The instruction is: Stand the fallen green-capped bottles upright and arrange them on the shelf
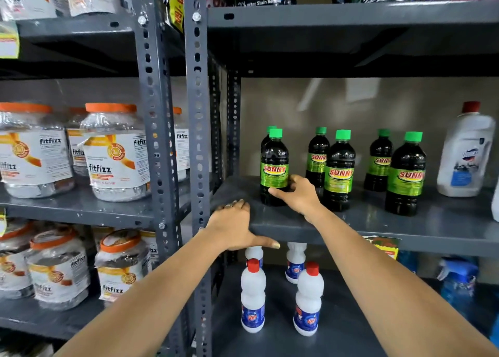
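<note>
Several dark SUNNY bottles with green caps stand upright on the grey middle shelf [378,223], in front and back rows. My right hand [298,194] wraps around the lower part of the front left bottle [274,165], thumb across its front. Another green cap shows just behind that bottle. The front middle bottle [339,167] and front right bottle [406,173] stand free, with two more bottles behind them. My left hand [235,225] rests on the shelf's front edge near the left corner, fingers on top and thumb under the lip, holding no bottle.
A large white jug with a red cap [465,151] stands at the right of the same shelf. White red-capped bottles [253,294] stand on the shelf below. Grey slotted uprights [198,140] border the left side, beyond them orange-lidded fitfizz jars [116,154].
</note>
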Tool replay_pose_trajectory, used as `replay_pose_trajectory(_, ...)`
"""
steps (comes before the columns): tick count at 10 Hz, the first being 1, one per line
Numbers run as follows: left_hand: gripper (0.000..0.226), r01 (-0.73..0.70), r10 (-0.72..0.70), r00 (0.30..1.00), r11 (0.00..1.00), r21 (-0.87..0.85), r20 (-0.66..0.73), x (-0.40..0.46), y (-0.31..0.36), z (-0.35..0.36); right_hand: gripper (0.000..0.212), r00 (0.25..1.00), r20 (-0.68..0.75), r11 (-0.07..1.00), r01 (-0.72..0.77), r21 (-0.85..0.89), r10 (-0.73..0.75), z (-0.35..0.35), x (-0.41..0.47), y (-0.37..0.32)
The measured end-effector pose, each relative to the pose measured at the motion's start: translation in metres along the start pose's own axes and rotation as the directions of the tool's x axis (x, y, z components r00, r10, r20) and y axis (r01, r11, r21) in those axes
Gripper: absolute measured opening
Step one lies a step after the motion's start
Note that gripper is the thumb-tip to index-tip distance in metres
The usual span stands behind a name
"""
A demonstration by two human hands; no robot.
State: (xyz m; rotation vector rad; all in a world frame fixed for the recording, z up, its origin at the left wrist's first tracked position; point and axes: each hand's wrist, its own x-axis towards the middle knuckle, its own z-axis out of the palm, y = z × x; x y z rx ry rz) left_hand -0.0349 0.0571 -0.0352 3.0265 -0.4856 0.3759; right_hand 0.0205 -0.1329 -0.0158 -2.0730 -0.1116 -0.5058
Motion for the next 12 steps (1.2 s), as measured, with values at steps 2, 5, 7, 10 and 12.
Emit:
replay_pose_trajectory(2, 0.135, -0.029, 0.029, 0.999, 0.999, 0.013, -0.031, -0.001, 0.000, 0.002, 0.057, 0.999, 0.041, 0.999, 0.035, 0.006, -0.035, 0.003, 0.001, 0.003)
replay_pose_trajectory(5, 0.135, -0.018, 0.018, 0.999, 1.000, 0.004, -0.046, -0.001, -0.002, 0.005, 0.060, 0.996, 0.077, 0.999, 0.032, 0.022, -0.034, 0.003, -0.002, -0.001)
replay_pose_trajectory(7, 0.133, 0.002, -0.002, 0.999, 1.000, 0.003, -0.044, -0.002, 0.000, 0.004, 0.062, 0.997, 0.073, 0.999, 0.040, 0.009, -0.040, 0.001, -0.004, 0.000)
replay_pose_trajectory(10, 0.138, 0.038, -0.034, 0.998, 0.996, -0.083, 0.048, -0.005, 0.001, -0.007, 0.088, 0.995, 0.026, 0.993, 0.098, 0.058, -0.099, -0.001, -0.012, -0.006)
replay_pose_trajectory(12, 0.094, 0.140, -0.173, 0.973, 0.969, -0.201, -0.154, -0.009, 0.013, -0.014, 0.072, 0.908, -0.218, 0.871, 0.408, 0.274, -0.357, -0.059, -0.072, -0.044)
